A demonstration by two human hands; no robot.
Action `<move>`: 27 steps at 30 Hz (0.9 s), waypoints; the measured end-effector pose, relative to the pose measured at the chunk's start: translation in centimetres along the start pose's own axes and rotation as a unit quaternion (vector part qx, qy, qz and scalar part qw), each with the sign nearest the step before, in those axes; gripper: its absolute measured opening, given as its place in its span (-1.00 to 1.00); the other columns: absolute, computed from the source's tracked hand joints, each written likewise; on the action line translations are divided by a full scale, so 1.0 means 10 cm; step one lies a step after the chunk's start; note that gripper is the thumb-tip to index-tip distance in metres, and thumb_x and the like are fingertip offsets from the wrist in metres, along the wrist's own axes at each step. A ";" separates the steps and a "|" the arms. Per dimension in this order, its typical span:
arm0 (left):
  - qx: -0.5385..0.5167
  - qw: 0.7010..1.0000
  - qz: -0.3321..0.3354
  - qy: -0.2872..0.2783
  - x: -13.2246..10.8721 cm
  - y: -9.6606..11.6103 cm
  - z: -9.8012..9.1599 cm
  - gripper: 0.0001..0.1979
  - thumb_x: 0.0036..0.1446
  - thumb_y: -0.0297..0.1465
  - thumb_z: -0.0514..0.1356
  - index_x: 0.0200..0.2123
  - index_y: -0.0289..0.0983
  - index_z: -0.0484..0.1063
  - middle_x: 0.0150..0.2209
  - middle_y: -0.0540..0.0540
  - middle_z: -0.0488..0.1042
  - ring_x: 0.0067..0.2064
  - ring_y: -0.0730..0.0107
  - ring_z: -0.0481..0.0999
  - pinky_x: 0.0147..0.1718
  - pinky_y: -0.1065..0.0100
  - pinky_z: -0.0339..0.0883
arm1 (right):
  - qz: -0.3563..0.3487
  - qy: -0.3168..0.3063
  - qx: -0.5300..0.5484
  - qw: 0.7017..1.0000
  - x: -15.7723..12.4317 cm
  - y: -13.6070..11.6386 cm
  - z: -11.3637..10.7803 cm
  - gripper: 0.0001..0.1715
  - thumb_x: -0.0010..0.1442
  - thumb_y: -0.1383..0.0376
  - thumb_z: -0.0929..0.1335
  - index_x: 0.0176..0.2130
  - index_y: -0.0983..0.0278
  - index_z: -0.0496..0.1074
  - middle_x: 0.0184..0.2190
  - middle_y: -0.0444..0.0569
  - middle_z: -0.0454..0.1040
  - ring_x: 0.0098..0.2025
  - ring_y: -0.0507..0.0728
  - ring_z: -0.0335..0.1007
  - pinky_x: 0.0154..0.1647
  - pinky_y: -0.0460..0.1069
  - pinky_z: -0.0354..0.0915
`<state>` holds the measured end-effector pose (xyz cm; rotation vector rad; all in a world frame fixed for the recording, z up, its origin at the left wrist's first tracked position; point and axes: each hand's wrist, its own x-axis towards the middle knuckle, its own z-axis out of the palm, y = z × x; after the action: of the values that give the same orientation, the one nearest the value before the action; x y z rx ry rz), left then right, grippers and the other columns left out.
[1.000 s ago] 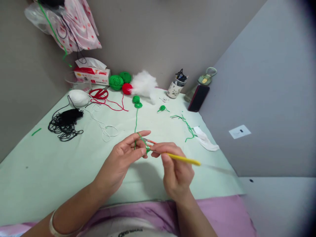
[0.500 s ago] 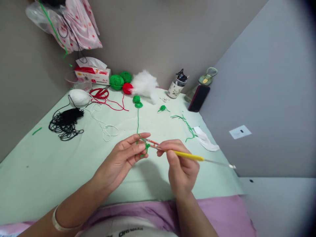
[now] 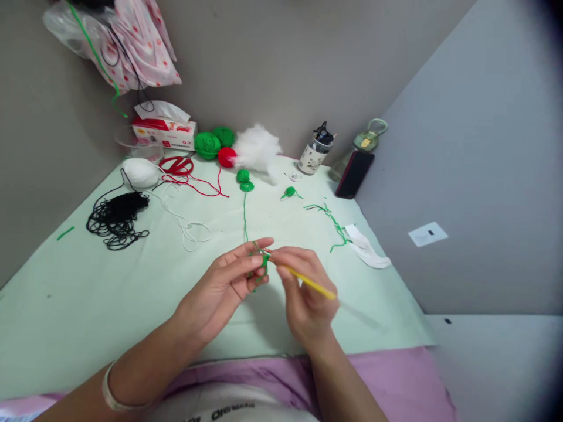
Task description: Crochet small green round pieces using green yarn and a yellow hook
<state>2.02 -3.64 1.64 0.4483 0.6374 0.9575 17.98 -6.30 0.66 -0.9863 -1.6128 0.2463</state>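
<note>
My left hand [image 3: 231, 275] pinches a small green crochet piece [image 3: 264, 264] between thumb and fingers. Green yarn [image 3: 245, 218] runs from a small green ball [image 3: 243, 175] on the table to this hand. My right hand [image 3: 305, 287] grips a crochet hook by its yellow handle [image 3: 314, 283], its fingers close beside the green piece. The hook's tip is hidden at the stitches, and its rear end is blurred. A bit of an orange-red tool [image 3: 266, 251] shows behind the fingertips, mostly covered.
Black yarn [image 3: 118, 220], a white yarn ball [image 3: 141, 173] and red scissors [image 3: 176, 166] lie left. Behind are a tissue box [image 3: 165, 133], a red ball [image 3: 227, 156] and white stuffing [image 3: 258, 149]. At right are a pen cup [image 3: 312, 156], a phone [image 3: 355, 174] and green yarn scraps [image 3: 336, 225].
My right hand has moved left and closer to my left hand, and the hook's rear end has swung down. The orange-red tool is now more covered by my fingers.
</note>
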 end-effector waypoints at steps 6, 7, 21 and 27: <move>0.059 0.997 0.053 0.008 0.00 0.02 0.04 -0.71 0.16 -0.44 0.44 -0.02 -0.18 0.70 -0.32 0.02 0.54 -0.28 0.49 0.48 -0.15 0.44 0.43 | 0.177 0.028 0.247 0.952 0.08 -0.02 0.01 -0.81 0.42 0.29 0.40 -0.16 0.13 0.67 -0.26 -0.05 0.61 -0.32 0.07 0.52 -0.32 -0.01 0.48; 0.076 0.995 0.064 0.002 0.00 0.01 0.06 -0.70 0.16 -0.43 0.45 -0.01 -0.16 0.70 -0.32 0.03 0.55 -0.28 0.49 0.48 -0.13 0.42 0.42 | 0.176 0.017 0.248 0.953 0.08 -0.02 0.02 -0.82 0.40 0.29 0.41 -0.16 0.12 0.68 -0.25 -0.05 0.62 -0.26 0.09 0.54 -0.28 -0.01 0.49; 0.135 0.987 0.080 0.023 -0.04 0.04 0.05 -0.61 0.11 -0.35 0.50 0.03 -0.13 0.68 -0.36 0.05 0.51 -0.25 0.41 0.48 -0.11 0.35 0.37 | -0.056 -0.037 -0.039 0.997 -0.02 -0.03 -0.02 -0.67 0.42 0.47 0.30 0.06 0.18 0.53 -0.15 0.03 0.65 -0.12 0.14 0.63 -0.12 0.04 0.57; 0.027 0.999 -0.021 -0.018 0.01 0.01 0.01 -0.61 0.09 -0.34 0.52 0.01 -0.24 0.68 -0.22 -0.07 0.62 -0.20 0.42 0.54 -0.11 0.40 0.43 | -0.062 -0.015 -0.064 0.996 -0.04 -0.01 0.00 -0.59 0.39 0.50 0.33 0.09 0.14 0.57 -0.07 0.04 0.62 -0.06 0.16 0.61 -0.11 0.05 0.58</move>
<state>2.07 -3.52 1.81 0.4969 0.6401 0.8915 17.93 -6.68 0.45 -0.9790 -1.7274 0.0747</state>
